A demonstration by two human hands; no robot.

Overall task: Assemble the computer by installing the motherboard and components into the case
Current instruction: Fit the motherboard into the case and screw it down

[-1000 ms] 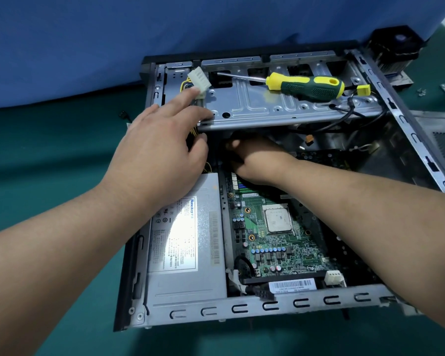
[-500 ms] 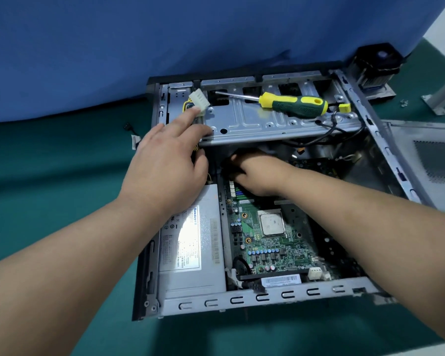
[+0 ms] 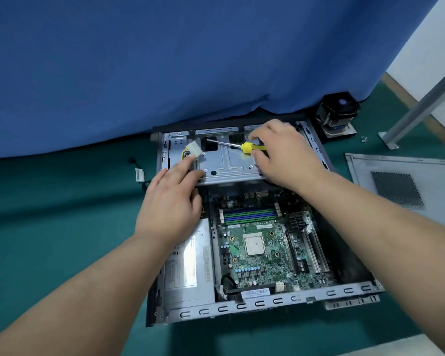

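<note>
An open metal computer case (image 3: 242,307) lies flat on the green mat. A green motherboard (image 3: 265,250) with a bare CPU and blue memory slots sits inside it. Left of the board is a grey power supply (image 3: 188,268). My left hand (image 3: 170,204) rests on the left front edge of the grey drive cage (image 3: 226,163), its fingers straight, close to a white power connector (image 3: 193,150). On top of the cage my right hand (image 3: 283,152) grips the handle of a yellow and green screwdriver (image 3: 247,147), whose shaft points left.
A CPU cooler with a fan (image 3: 337,114) stands behind the case at the right. The case's side panel (image 3: 406,183) lies flat on the right. A metal post (image 3: 421,106) leans at the far right, small screws (image 3: 363,139) beside its foot. Blue cloth (image 3: 165,60) hangs behind.
My right hand came out from under the drive cage and took hold of the screwdriver on top. The motherboard's upper part is uncovered. The left hand stayed put.
</note>
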